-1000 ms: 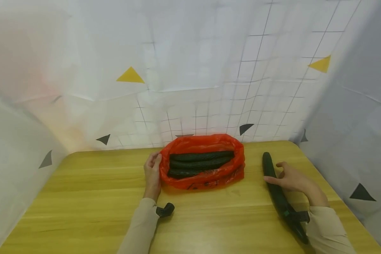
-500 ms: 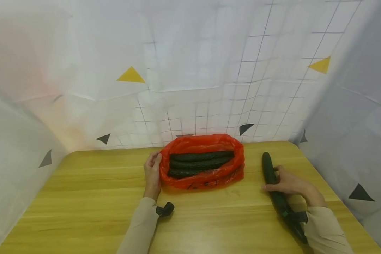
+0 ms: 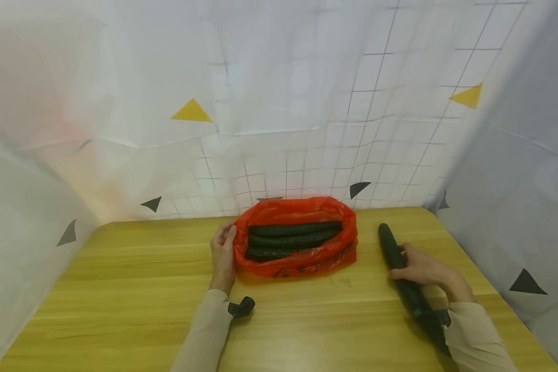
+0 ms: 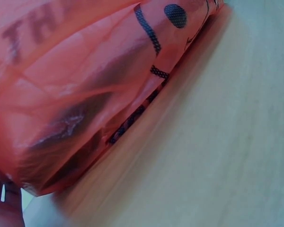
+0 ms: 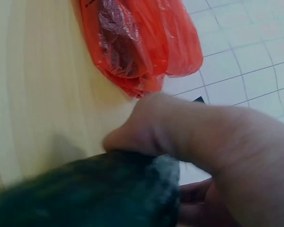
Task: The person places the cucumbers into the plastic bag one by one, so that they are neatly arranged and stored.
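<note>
A red plastic bag (image 3: 325,267) stands with its mouth spread wide at the back of the table. Several dark green cucumbers (image 3: 297,240) lie side by side in it. My left hand (image 3: 222,256) holds the bag's left rim, thumb toward the opening; in the left wrist view only part of that hand (image 4: 7,208) shows beside the bag's printed wall (image 4: 85,90). Off to the right, my right hand (image 3: 425,267) grips a long cucumber (image 3: 389,247) around its middle. The right wrist view has the thumb pressed on this cucumber (image 5: 99,194), the other fingers mostly hidden beneath.
The yellow wood-grain table (image 3: 135,289) is bounded by a white gridded sheet (image 3: 279,150) behind and grey-white sheets at both sides. Bare tabletop lies between the bag and the right hand. A black wrist camera (image 3: 243,307) sits by the left cuff.
My right hand has closed from a spread pose onto the cucumber. The cucumber's far end has since shifted slightly left. The left hand and bag have stayed put.
</note>
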The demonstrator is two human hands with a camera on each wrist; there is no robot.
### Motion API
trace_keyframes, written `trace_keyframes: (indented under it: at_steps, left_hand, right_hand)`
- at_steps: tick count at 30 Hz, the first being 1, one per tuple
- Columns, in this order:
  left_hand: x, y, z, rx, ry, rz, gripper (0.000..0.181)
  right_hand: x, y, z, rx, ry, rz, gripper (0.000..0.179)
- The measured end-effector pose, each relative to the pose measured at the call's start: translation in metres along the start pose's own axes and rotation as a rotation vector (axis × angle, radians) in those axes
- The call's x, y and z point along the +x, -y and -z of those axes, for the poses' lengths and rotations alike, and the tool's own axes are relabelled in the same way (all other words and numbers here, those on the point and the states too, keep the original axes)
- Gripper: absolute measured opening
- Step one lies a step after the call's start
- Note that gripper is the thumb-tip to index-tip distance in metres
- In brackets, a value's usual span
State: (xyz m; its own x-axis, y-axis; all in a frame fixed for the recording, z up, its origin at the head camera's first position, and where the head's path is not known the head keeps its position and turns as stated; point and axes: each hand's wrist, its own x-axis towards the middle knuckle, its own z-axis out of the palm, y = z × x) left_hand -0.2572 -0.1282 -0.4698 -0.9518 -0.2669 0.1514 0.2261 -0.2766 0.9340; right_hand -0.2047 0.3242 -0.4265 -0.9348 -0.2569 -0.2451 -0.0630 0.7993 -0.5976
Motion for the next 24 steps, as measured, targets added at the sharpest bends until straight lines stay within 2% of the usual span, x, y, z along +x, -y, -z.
trace_keyframes:
  at_steps: [6, 12, 19, 24]
  left_hand:
    - [-0.001, -0.001, 0.0, 0.005, 0.004, 0.005, 0.03]
    - [-0.001, -0.002, 0.0, -0.002, 0.012, 0.007, 0.031]
    - [0.0, -0.001, 0.0, -0.003, 0.014, 0.003, 0.032]
    - [0.0, -0.001, 0.001, -0.002, 0.011, 0.003, 0.032]
  right_hand:
    - [0.002, -0.001, -0.001, 0.013, -0.025, 0.004, 0.078]
    - [0.004, -0.002, 0.002, 0.03, -0.079, 0.007, 0.083]
    - [0.003, 0.003, 0.007, -0.017, -0.151, 0.055, 0.083]
    - [0.001, 0.009, 0.008, 0.029, -0.17, 0.053, 0.082]
